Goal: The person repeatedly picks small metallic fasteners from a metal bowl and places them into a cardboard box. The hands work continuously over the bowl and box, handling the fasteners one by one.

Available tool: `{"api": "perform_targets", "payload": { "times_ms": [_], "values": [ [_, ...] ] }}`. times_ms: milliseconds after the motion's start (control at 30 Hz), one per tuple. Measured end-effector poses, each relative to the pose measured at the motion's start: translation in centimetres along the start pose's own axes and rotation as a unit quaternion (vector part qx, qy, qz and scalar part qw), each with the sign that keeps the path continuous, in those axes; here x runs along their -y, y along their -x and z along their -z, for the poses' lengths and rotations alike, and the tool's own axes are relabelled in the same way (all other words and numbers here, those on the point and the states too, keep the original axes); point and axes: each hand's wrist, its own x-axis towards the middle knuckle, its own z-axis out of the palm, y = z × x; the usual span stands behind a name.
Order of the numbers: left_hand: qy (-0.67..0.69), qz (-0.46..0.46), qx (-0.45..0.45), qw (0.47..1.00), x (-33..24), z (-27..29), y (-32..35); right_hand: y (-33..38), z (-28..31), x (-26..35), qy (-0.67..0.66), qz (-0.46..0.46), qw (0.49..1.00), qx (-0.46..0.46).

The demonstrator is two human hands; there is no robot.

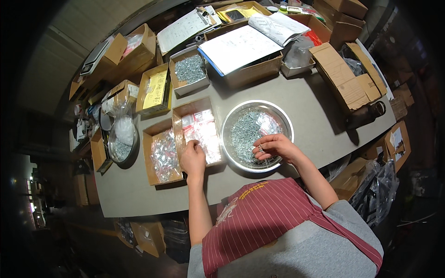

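Head camera, looking down on a grey worktable (320, 118) crowded with cartons: a person in a red striped apron (259, 217) over a grey top sits at its lower edge, both forearms stretched up toward the middle of the frame. The right hand (274, 147) hangs over the near rim of a round steel bowl (232, 121), centre frame, which is heaped with small silver screws (248, 129); its fingers are curled and pinched together on a few of them, just above the pile. The left hand (193, 157) rests just left of the bowl, at the near end of an open cardboard box (178, 119) lined with small clear plastic bags (201, 132); its fingertips are bent down onto the bags, though whether they actually grip one cannot be told from here. Touching that box on its left is a second brown box (148, 157), also filled with clear bagged packets. Farther left sits another steel bowl (121, 150) holding screws and a bunched plastic bag. Toward the upper centre a small white box (176, 83) carries more loose screws, beside a larger carton topped with white paper sheets (238, 46). Open empty-looking cartons stand at the upper right.
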Motion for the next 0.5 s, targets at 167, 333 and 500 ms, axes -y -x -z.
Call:
{"api": "perform_targets", "payload": {
  "times_ms": [167,333,500],
  "values": [
    [0.012,-0.035,-0.023,0.999,0.14,-0.13,0.08,0.05,-0.03,0.09,-0.015,-0.002,1.000,0.003],
    [0.012,-0.083,-0.077,0.994,0.14,0.03,0.25,0.19,-0.25,0.14,-0.011,0.009,1.000,0.008],
    [0.071,-0.072,-0.068,0.992,0.93,-0.25,0.23,-0.43,0.07,-0.70,0.018,0.016,1.000,0.005]
  ]
}}
